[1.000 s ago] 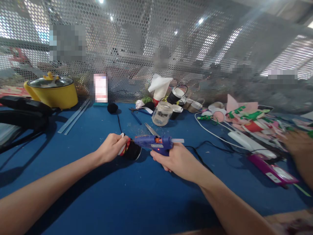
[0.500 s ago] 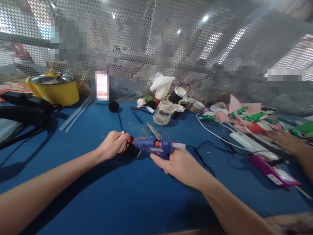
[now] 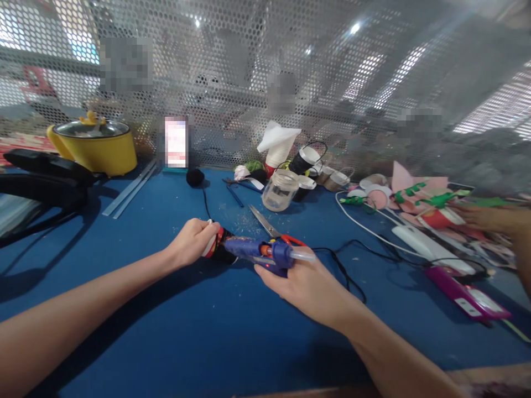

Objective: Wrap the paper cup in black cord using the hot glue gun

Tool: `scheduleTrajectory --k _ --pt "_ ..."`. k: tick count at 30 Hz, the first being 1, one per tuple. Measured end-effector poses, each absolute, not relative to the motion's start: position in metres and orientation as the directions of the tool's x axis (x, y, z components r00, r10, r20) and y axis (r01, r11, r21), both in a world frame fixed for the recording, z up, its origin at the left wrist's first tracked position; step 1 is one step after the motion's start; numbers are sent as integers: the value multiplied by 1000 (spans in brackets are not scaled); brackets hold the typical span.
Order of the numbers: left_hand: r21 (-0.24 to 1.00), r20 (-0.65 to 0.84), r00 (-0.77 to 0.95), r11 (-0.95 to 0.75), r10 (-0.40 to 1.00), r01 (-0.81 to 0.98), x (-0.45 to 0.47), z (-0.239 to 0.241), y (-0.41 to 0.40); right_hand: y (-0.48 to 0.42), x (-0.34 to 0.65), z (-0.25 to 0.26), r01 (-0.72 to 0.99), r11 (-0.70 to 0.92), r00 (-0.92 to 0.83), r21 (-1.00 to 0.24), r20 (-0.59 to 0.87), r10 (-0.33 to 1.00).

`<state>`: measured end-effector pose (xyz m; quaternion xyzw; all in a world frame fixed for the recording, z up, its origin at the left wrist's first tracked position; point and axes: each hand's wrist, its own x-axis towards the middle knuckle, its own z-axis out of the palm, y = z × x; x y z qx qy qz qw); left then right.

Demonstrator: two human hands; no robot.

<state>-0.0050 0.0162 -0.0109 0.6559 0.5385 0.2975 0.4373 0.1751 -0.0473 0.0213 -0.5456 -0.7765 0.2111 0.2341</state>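
Pinching a partly black-wrapped cup (image 3: 212, 243) in our left grip (image 3: 191, 241), right grip (image 3: 305, 283) clasping a glue gun (image 3: 244, 247), we have red bare nearest the left.

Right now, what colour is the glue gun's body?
The glue gun has a blue-purple body. It shows best in the head view, the only one here.

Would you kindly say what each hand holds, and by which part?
Right hand: the glue gun, by its handle. Left hand: the cup, by its red-and-white end.
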Motion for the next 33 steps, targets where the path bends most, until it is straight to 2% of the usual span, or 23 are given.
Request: scheduleTrajectory --k 13,21,27,33 --pt "878 -84 217 -31 973 477 -4 -10 16 -48 177 21 716 378 -392 -587 111 913" --pt "879 -66 222 -49 973 475 -5 -11 17 -48 176 22 733 371 -385 -570 102 917" --pt "882 -53 252 -73 966 466 -5 -10 16 -46 177 20 789 308 -281 -531 134 950" --pt "872 -56 245 -72 968 485 -4 -9 14 -48 177 22 773 332 -349 -540 76 934"
